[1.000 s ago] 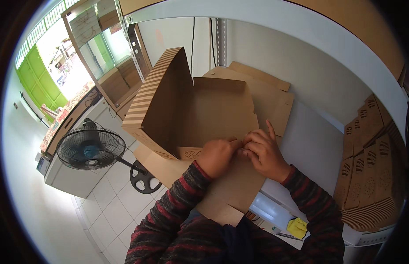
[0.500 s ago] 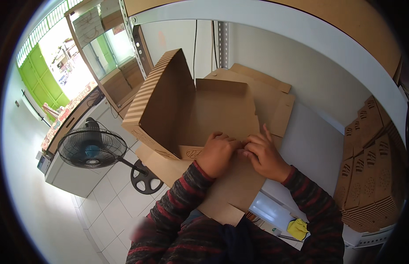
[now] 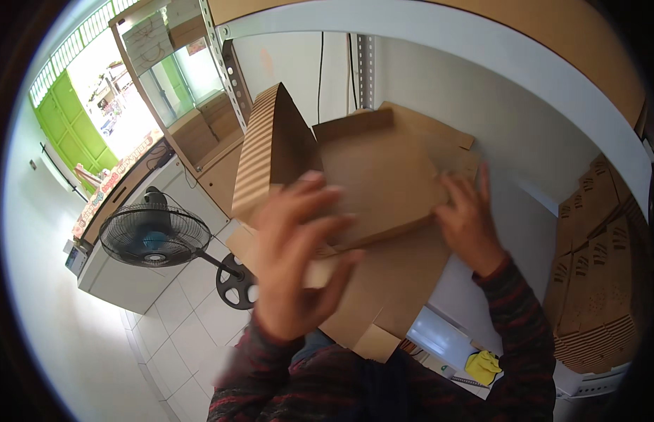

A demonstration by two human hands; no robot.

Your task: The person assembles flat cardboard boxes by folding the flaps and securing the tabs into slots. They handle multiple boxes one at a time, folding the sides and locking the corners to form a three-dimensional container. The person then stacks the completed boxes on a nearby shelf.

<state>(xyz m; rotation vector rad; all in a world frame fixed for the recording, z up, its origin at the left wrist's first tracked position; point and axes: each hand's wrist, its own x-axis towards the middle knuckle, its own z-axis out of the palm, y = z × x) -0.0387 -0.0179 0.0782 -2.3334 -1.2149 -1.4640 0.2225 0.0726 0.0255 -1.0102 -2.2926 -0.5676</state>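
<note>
A brown cardboard box (image 3: 376, 183) stands with its hinged lid raised; the lid (image 3: 251, 165) has stripes on its outside and leans up at the left. My left hand (image 3: 295, 257) is in the air in front of the lid, blurred, fingers spread and holding nothing visible. My right hand (image 3: 473, 225) is at the box's right front corner, thumb and fingers closed on its side wall while the index finger points up. Flat cardboard sheets (image 3: 394, 278) lie under the box and reach toward my body. My left hand hides part of the lid and the front left corner.
Several folded boxes (image 3: 591, 281) are stacked at the right on the white surface (image 3: 513, 218). A pale shelf beam (image 3: 439, 46) crosses overhead. On the left a black fan (image 3: 154, 235) stands on the tiled floor. A yellow cloth (image 3: 484, 367) lies low at the right.
My hands have parted from the box's front edge: the left lifted away to the left, the right slid to the right corner. The box and its lid have shifted and turned to the right.
</note>
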